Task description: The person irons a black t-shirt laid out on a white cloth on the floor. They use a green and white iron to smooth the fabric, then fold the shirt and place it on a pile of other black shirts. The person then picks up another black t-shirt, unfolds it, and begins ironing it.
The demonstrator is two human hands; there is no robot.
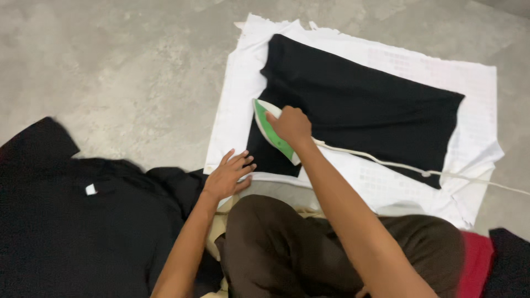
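Grey floor [110, 72] carries a white cloth [386, 60] at upper right. Right hand [290, 126] grips the iron [270, 132] on a black garment [359, 105]. Left hand [227, 176] lies open, flat on the cloth's edge

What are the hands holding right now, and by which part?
The right hand grips the green-and-white iron by its top handle. The left hand holds nothing, resting flat on the white cloth.

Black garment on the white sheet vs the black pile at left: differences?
The black garment lies spread flat on the white sheet; the black pile sits rumpled on bare floor. The right hand presses a green iron on the garment; the pile is untouched. Both are black fabric.
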